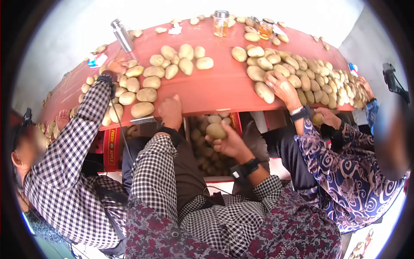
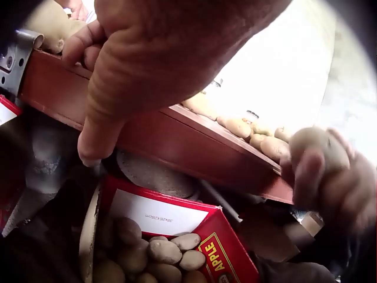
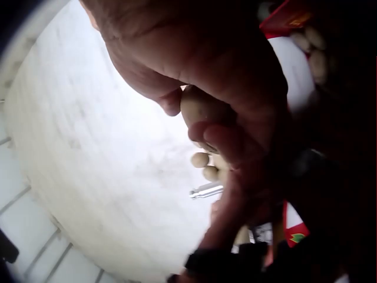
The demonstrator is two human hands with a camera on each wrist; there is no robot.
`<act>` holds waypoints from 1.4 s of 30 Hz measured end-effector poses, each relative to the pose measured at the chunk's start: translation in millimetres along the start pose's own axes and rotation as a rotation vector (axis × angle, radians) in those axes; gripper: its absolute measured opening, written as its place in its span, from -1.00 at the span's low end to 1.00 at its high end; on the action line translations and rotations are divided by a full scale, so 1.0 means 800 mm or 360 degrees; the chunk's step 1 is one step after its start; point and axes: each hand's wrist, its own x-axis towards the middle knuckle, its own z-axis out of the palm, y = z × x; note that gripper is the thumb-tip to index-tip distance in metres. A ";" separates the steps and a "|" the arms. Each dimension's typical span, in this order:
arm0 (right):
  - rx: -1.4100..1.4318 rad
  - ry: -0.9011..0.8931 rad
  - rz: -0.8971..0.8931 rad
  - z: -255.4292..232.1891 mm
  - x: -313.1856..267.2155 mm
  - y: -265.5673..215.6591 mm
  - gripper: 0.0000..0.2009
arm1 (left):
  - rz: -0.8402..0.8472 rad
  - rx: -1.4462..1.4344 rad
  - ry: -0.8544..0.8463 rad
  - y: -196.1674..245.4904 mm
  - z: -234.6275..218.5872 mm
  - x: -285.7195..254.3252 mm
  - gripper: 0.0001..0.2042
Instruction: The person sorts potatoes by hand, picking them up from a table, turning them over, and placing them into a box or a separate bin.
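Note:
My right hand [image 1: 235,146] grips a single potato [image 1: 216,131] in front of the table's near edge, above a box of potatoes [image 1: 202,162]. In the right wrist view the thumb and fingers curl round this potato [image 3: 201,109]. At the table edge rests my left hand [image 1: 171,111], holding nothing, its fingers loosely bent. The left wrist view has its thumb [image 2: 97,141] hanging down over the front edge and the fingers on the tabletop. Close to its left lies a group of loose potatoes [image 1: 142,109].
A large potato pile [image 1: 310,77] covers the red table's [image 1: 207,93] right side, where another person's hand [image 1: 282,88] works. Another hand [image 1: 118,67] reaches in at left. A steel flask [image 1: 122,36] and glass jars [image 1: 221,23] stand at the back. Red apple boxes [image 2: 227,253] stand below.

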 end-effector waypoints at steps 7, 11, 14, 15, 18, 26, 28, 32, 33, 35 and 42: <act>0.0105 0.0816 -0.0033 -0.084 0.026 0.054 -0.50 | 0.0037 -0.0082 -0.0231 -0.002 -0.014 0.005 -0.89; -0.0359 0.0738 0.0046 -0.069 0.019 0.044 -0.56 | 0.0091 -0.0081 -0.0202 -0.002 -0.021 0.001 -0.91; -0.0935 0.0638 -0.0064 -0.011 0.007 0.025 -0.64 | 0.0110 -0.0068 -0.0209 -0.001 -0.027 -0.001 -0.92; -0.1143 0.0606 -0.0138 0.014 0.005 0.018 -0.67 | 0.0114 -0.0055 -0.0229 -0.001 -0.034 -0.002 -0.91; -0.1424 0.0330 -0.0752 0.051 0.020 -0.013 -0.71 | 0.0078 -0.0043 -0.0271 0.001 -0.043 -0.002 -0.91; -0.2552 0.0781 -0.1372 0.119 0.082 -0.116 -0.63 | 0.0012 -0.0081 -0.0287 -0.001 -0.032 0.001 -0.89; -0.2731 0.0923 -0.1347 0.125 0.102 -0.137 -0.54 | 0.0007 -0.0104 -0.0307 0.001 -0.041 -0.001 -0.88; -0.2889 0.1093 -0.1343 0.131 0.134 -0.171 -0.39 | -0.0016 -0.0156 -0.0252 0.001 -0.041 -0.001 -0.87; -0.2935 0.1121 -0.1362 0.128 0.145 -0.177 -0.36 | -0.0022 -0.0165 -0.0258 0.001 -0.039 -0.001 -0.87; -0.3061 0.1155 -0.1403 0.113 0.178 -0.188 -0.32 | -0.0034 -0.0178 -0.0268 0.002 -0.036 0.001 -0.87; -0.3414 0.1178 -0.0853 0.145 0.197 -0.192 -0.32 | -0.0029 -0.0130 -0.0261 0.003 -0.042 0.000 -0.88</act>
